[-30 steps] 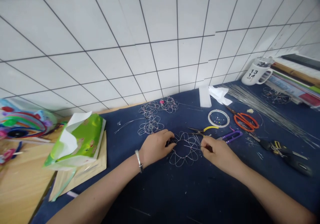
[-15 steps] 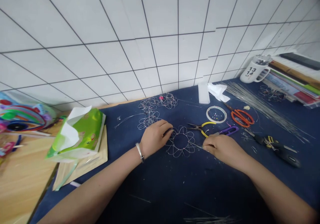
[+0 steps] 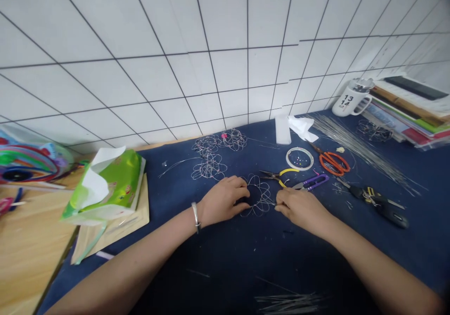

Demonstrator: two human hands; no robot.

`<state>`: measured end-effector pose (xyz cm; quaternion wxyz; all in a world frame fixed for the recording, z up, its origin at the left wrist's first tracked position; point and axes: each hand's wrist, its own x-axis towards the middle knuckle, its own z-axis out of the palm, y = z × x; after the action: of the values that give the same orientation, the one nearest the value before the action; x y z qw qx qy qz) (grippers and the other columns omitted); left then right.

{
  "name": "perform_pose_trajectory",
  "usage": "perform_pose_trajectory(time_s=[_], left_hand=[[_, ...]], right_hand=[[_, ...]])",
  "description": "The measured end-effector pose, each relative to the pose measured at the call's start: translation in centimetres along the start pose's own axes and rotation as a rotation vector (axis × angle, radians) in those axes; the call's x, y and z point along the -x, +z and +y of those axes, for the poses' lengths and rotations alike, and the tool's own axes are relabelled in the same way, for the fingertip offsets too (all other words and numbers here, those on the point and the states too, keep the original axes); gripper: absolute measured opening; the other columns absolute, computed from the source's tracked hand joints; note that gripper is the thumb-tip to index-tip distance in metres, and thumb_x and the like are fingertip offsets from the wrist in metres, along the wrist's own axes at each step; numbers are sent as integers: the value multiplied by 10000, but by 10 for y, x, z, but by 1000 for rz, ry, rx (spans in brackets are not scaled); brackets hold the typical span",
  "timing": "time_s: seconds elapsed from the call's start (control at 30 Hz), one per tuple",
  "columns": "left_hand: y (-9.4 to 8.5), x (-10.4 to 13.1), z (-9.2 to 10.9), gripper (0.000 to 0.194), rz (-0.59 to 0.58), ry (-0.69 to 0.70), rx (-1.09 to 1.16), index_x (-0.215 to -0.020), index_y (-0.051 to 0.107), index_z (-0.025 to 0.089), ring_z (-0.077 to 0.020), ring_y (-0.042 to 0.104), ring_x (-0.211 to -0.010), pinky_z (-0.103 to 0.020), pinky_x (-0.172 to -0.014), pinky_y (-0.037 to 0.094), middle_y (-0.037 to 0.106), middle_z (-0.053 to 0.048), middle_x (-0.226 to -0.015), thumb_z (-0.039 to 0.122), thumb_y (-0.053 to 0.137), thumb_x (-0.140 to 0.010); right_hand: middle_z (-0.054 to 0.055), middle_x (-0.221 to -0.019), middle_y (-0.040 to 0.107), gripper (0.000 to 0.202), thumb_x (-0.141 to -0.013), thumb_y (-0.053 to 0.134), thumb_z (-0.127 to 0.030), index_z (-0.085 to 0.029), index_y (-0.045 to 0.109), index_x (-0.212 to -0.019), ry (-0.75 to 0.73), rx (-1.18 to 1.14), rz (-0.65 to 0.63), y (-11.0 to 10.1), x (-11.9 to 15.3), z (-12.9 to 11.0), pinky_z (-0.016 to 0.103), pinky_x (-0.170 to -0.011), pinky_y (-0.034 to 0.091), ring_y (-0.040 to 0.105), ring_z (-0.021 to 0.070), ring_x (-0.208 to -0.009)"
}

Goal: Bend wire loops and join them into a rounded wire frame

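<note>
"What lies nearest?"
"A bundle of loose wires (image 3: pixel 288 302), on the dark-blue-covered bench (image 3: pixel 218 254)."
"And the hands?"
"Farther in, backs upward, forearms angling inward from either side. The right hand (image 3: pixel 298 209) has its grip pinched on wire ends (image 3: pixel 273 204) at the right of the wire flower (image 3: pixel 262 195). The left hand (image 3: pixel 223 202) curves over the flower's left side, thumb and fingers parted; whether that grip clasps it, I can't tell."
"So the flower's between them?"
"Yes, just nearer than the yellow-handled pliers (image 3: pixel 277 176)."
"Any writing?"
"Far right, a white mug (image 3: pixel 351 100) reads '13' above '14'; the line below is too small."
</note>
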<state>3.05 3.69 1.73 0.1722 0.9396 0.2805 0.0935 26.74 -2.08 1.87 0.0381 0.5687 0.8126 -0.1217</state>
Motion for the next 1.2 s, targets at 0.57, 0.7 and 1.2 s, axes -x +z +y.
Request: perform_pose_trajectory(time_s=[0.57,0.7,1.2], left_hand=[[-1,-3,-13,208,74,-170,-236,-979,555,184,-201,475,-937,-357,-812,399,545,-62,-983,290,427,-853],[-2,-7,-20,203,119,-155,-155,-976,558,176,-187,489,-940,-352,-845,403,556,-65,-975,287,451,-843],[-20,11,-75,193,115,-265,-362,-868,609,166,-185,494,-860,-329,-781,395,562,-67,-853,233,434,-823]], right_hand=[[29,-720,609,104,-754,454,-190,-172,517,-674,-184,26,-154,-16,10,15,228,-556,310,560,137,-670],[13,-732,609,113,-777,467,-211,-189,539,-692,-187,-21,-135,-13,11,18,232,-583,328,565,140,-698],[24,-718,581,259,-839,428,-301,-202,607,-681,-130,-120,-83,-28,7,18,236,-602,378,564,147,-699]])
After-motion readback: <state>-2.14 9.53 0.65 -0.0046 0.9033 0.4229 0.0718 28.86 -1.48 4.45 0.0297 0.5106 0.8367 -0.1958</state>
